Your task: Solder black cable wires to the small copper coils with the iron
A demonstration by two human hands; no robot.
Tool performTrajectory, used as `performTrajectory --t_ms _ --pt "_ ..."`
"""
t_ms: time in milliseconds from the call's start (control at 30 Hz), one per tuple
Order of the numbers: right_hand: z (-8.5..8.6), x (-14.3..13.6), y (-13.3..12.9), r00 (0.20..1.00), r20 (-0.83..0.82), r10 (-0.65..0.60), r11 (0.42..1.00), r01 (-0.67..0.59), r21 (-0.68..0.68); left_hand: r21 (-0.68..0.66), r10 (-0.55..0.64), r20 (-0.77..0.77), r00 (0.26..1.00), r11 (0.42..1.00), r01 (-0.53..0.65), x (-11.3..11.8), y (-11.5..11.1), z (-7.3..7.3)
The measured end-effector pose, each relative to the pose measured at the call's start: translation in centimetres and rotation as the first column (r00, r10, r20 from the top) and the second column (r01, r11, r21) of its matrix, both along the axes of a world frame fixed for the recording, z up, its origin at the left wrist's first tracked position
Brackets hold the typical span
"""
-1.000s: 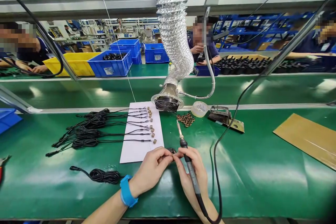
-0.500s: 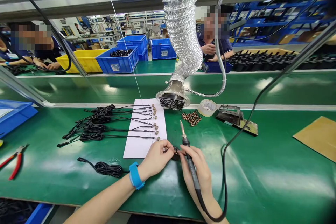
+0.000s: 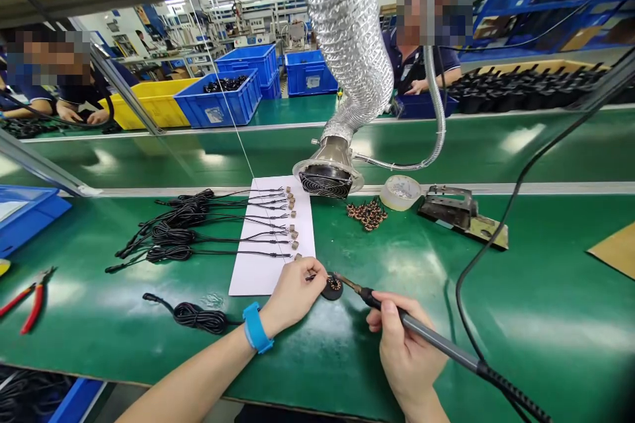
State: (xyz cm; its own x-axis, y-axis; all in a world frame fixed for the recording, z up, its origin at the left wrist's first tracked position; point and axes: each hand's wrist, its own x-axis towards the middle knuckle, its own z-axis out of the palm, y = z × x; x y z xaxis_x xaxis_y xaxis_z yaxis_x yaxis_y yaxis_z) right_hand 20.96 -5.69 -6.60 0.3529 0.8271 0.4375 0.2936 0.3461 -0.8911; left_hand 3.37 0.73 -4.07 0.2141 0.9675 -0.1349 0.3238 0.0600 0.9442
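My left hand (image 3: 296, 287), with a blue wristband (image 3: 256, 328), pinches the end of a black cable beside a round black piece (image 3: 332, 287) with a ring of small copper-coloured parts. My right hand (image 3: 409, 344) grips a soldering iron (image 3: 436, 338). The iron's tip points left and reaches the round piece's upper edge; whether it touches is too small to tell. A coiled black cable (image 3: 201, 317) lies left of my left wrist. Several more cables (image 3: 181, 225) lie with their stripped ends on a white sheet (image 3: 258, 277), next to small square pieces (image 3: 294, 235).
A fan hood (image 3: 327, 172) on a foil duct hangs beyond my hands. Behind the round piece lie a pile of copper-and-black parts (image 3: 367, 214), a tape roll (image 3: 401, 192) and a metal holder (image 3: 461, 215). Red pliers (image 3: 34, 304) lie left. People sit across the bench beside bins (image 3: 218, 106).
My right hand has moved right and turned the iron from upright to slanting left, bringing its tip down to the round piece. My left hand keeps its pinch. The view has shifted slightly.
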Motion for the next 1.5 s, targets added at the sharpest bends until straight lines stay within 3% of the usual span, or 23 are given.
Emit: performTrajectory --t_ms 433,733,1100,1500 --pt "-0.6 0.2 -0.2 0.993 0.119 0.001 1.0 -0.001 0.001 -0.044 -0.005 0.004 1.0 0.999 0.005 -0.1 0.1 -0.3" --pt "-0.4 0.1 -0.4 0.993 0.115 0.002 1.0 -0.002 0.004 -0.05 -0.014 0.027 1.0 0.999 0.015 -0.1 0.2 -0.7" --pt "0.4 -0.1 -0.2 0.995 -0.049 -0.088 0.996 0.089 0.019 -0.062 -0.019 0.02 1.0 0.998 0.021 -0.3 0.1 -0.8" --pt "0.4 0.0 -0.2 0.999 0.045 0.014 1.0 -0.013 -0.025 -0.073 -0.014 0.029 0.999 0.997 0.016 -0.2 0.1 -0.6"
